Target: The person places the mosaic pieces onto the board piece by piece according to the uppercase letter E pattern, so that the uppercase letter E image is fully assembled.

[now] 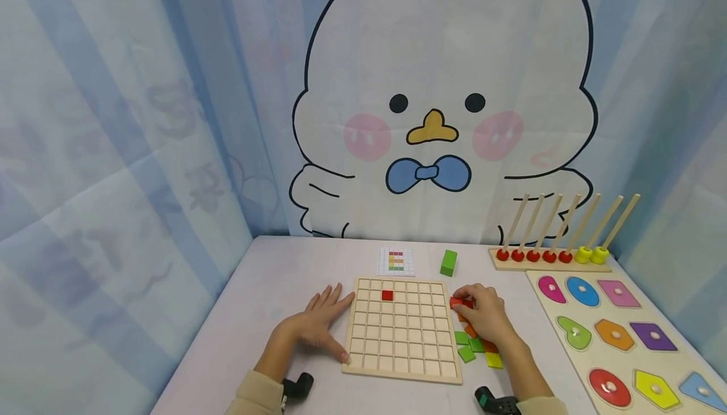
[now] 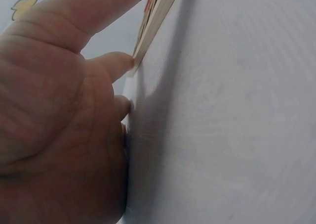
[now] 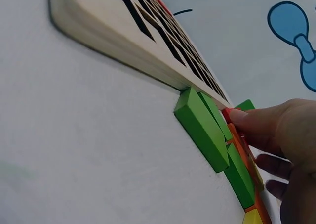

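Board is flat on the counter in my remote feed, one red square sitting in a cell toward its far edge, left of middle. Left hand is spread wide, touching the board's left side, so I figure it's bracing. Right hand is pinched narrow on a red tile just beside the board's right edge, by the loose green tiles, orange tiles and yellow tile. Looks like the pick-up step to me. Next move, imo, calls for lifting that tile clear of the rim and squaring it to a cell. Patterned card just past the far edge is probably the guide.
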Demonstrator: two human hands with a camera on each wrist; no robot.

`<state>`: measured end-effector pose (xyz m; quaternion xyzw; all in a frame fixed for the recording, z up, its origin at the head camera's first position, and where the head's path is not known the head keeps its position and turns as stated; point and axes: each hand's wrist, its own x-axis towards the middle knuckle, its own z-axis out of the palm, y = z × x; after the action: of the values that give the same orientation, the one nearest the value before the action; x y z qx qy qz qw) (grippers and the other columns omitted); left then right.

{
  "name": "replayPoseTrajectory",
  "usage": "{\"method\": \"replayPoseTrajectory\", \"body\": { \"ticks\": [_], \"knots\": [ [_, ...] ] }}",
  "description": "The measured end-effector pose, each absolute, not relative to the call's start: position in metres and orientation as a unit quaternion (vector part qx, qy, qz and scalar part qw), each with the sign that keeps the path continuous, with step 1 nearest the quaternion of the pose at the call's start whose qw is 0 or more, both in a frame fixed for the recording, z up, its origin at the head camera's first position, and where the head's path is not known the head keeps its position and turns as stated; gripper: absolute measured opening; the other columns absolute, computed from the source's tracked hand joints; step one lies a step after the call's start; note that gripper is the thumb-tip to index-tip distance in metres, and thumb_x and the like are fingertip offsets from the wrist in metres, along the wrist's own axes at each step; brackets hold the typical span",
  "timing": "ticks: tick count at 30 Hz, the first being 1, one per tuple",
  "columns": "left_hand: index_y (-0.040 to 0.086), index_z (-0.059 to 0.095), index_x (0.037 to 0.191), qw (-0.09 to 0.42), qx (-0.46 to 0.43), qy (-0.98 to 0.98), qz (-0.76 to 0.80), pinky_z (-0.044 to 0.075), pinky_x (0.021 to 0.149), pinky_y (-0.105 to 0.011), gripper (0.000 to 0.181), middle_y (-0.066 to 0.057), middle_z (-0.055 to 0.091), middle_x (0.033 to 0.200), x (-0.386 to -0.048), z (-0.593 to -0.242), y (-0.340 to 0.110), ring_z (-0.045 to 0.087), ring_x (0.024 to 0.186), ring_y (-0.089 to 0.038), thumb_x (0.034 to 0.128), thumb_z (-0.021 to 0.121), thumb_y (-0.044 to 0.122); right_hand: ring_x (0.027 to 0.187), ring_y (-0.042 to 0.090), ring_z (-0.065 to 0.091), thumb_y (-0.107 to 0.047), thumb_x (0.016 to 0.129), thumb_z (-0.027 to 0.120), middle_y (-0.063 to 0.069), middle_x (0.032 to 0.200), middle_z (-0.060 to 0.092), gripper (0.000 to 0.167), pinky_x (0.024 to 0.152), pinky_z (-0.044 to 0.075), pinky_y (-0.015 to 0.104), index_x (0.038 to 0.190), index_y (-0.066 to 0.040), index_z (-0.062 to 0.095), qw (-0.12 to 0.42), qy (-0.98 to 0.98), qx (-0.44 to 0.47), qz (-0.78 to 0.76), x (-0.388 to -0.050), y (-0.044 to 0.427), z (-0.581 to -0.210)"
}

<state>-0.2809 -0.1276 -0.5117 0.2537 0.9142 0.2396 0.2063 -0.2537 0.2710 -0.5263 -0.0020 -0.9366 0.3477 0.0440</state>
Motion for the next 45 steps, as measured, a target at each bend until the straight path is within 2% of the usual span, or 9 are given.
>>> {"method": "replayPoseTrajectory", "body": {
  "ticks": [8, 12, 15, 20, 24, 29, 35, 40, 45],
  "knots": [
    [0.022, 0.02, 0.168, 0.205, 0.255, 0.914, 0.24, -0.002, 0.13, -0.06, 0.131, -0.017, -0.001, 0.176, -0.282, -0.513, -0.128, -0.008, 0.163, -0.038, 0.0654, 0.092, 0.059, 0.095, 0.022, 0.052, -0.014, 0.097, 0.073, 0.002, 0.099, 0.067, 0.009, 0.08, 0.047, 0.029, 0.107, -0.014, 0.074, 0.065, -0.923, -0.003, 0.379, -0.254, 0.269, -0.521],
    [0.023, 0.02, 0.168, 0.205, 0.254, 0.914, 0.241, -0.002, 0.13, -0.06, 0.131, -0.017, 0.0, 0.176, -0.281, -0.512, -0.127, -0.008, 0.163, -0.038, 0.0654, 0.092, 0.059, 0.09, 0.021, 0.056, -0.014, 0.1, 0.07, 0.003, 0.097, 0.067, 0.01, 0.075, 0.05, 0.021, 0.11, -0.014, 0.072, 0.074, -0.909, 0.001, 0.411, -0.254, 0.269, -0.517],
    [0.023, 0.02, 0.168, 0.205, 0.252, 0.914, 0.241, -0.002, 0.13, -0.06, 0.13, -0.017, 0.0, 0.176, -0.281, -0.513, -0.127, -0.007, 0.163, -0.038, 0.0652, 0.092, 0.059, 0.086, 0.021, 0.059, -0.012, 0.102, 0.066, 0.006, 0.1, 0.065, 0.015, 0.072, 0.053, 0.019, 0.117, -0.011, 0.071, 0.083, -0.894, 0.0, 0.44, -0.254, 0.268, -0.515],
    [0.023, 0.021, 0.168, 0.205, 0.251, 0.914, 0.243, -0.002, 0.13, -0.06, 0.131, -0.016, -0.001, 0.176, -0.281, -0.514, -0.126, -0.008, 0.163, -0.037, 0.0647, 0.093, 0.059, 0.083, 0.025, 0.07, -0.013, 0.105, 0.061, 0.012, 0.104, 0.062, 0.025, 0.072, 0.061, 0.024, 0.128, -0.007, 0.068, 0.095, -0.865, -0.004, 0.493, -0.254, 0.266, -0.508],
    [0.023, 0.02, 0.168, 0.204, 0.252, 0.914, 0.243, -0.002, 0.13, -0.06, 0.131, -0.017, 0.0, 0.176, -0.281, -0.514, -0.127, -0.007, 0.163, -0.038, 0.0651, 0.093, 0.059, 0.086, 0.026, 0.077, -0.016, 0.106, 0.061, 0.015, 0.106, 0.06, 0.027, 0.076, 0.063, 0.025, 0.129, -0.004, 0.066, 0.09, -0.837, -0.008, 0.539, -0.253, 0.262, -0.501],
    [0.023, 0.021, 0.168, 0.208, 0.252, 0.913, 0.244, -0.003, 0.13, -0.06, 0.133, -0.017, 0.0, 0.176, -0.282, -0.513, -0.128, -0.008, 0.163, -0.038, 0.0633, 0.092, 0.063, 0.093, 0.023, 0.079, -0.011, 0.105, 0.061, 0.019, 0.112, 0.059, 0.029, 0.082, 0.063, 0.024, 0.131, 0.0, 0.062, 0.076, -0.809, 0.003, 0.583, -0.252, 0.256, -0.497],
    [0.023, 0.021, 0.168, 0.204, 0.259, 0.912, 0.243, -0.003, 0.13, -0.06, 0.133, -0.017, 0.0, 0.176, -0.282, -0.513, -0.127, -0.008, 0.163, -0.038, 0.0637, 0.092, 0.064, 0.101, 0.026, 0.078, -0.009, 0.103, 0.063, 0.021, 0.116, 0.059, 0.034, 0.088, 0.063, 0.031, 0.136, 0.002, 0.06, 0.069, -0.798, 0.019, 0.599, -0.252, 0.25, -0.497],
    [0.023, 0.02, 0.168, 0.203, 0.259, 0.915, 0.235, -0.003, 0.13, -0.06, 0.132, -0.016, -0.001, 0.176, -0.282, -0.514, -0.128, -0.008, 0.163, -0.038, 0.0645, 0.092, 0.063, 0.096, 0.025, 0.077, -0.01, 0.101, 0.068, 0.018, 0.112, 0.064, 0.033, 0.085, 0.063, 0.03, 0.132, 0.001, 0.064, 0.069, -0.816, 0.028, 0.573, -0.254, 0.239, -0.499],
    [0.021, 0.02, 0.168, 0.2, 0.262, 0.915, 0.231, -0.003, 0.13, -0.06, 0.133, -0.017, -0.001, 0.176, -0.282, -0.514, -0.127, -0.007, 0.163, -0.039, 0.0639, 0.092, 0.063, 0.089, 0.026, 0.077, -0.006, 0.099, 0.07, 0.018, 0.104, 0.067, 0.031, 0.079, 0.064, 0.031, 0.128, 0.005, 0.066, 0.061, -0.816, 0.044, 0.573, -0.259, 0.222, -0.498]
  ]
}}
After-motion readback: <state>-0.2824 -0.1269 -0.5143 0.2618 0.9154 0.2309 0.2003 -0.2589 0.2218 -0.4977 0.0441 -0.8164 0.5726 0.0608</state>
